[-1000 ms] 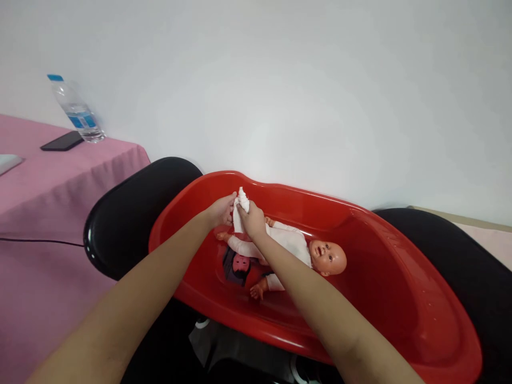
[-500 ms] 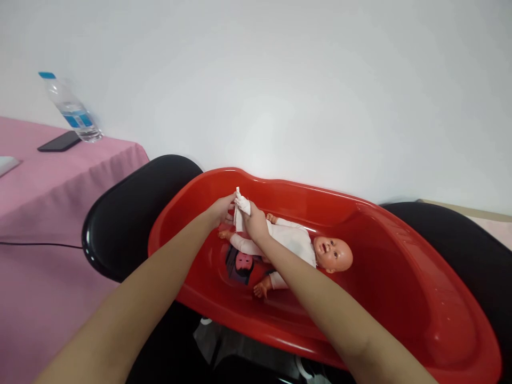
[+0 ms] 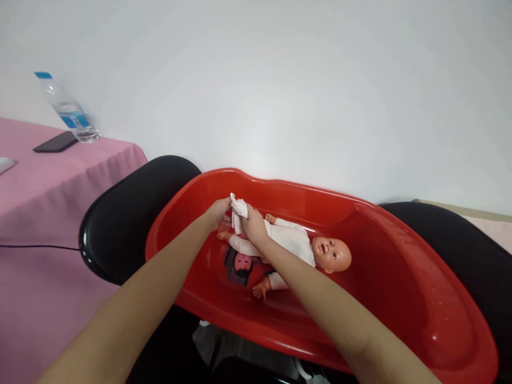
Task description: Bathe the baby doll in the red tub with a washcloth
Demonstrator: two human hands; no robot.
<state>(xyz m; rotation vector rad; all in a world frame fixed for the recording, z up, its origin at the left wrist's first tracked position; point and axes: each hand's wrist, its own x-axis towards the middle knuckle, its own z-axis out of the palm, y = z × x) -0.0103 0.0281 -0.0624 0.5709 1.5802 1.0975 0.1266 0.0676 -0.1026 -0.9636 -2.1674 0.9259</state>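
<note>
I can't pin down the exact kind of room from here, but it's indoors and looks makeshift: a doll (image 3: 294,240) in a tub (image 3: 384,282) between black chairs (image 3: 120,224), a cloth-draped table (image 3: 48,213), a plain wall (image 3: 256,96).

White cloth (image 3: 239,208), red tub (image 3: 392,256)

And here come both arms, bare and stretched well forward: the left arm (image 3: 136,306) slants up from the lower left, the right arm (image 3: 325,304) from the lower right, angling in toward each other. The hands meet near the middle, side by side, just apart. The right hand (image 3: 254,224) is curled into a firm grip, while the left hand (image 3: 219,212) points inward, fingers (image 3: 226,219) bent and partly hidden, their hold unclear!
</note>
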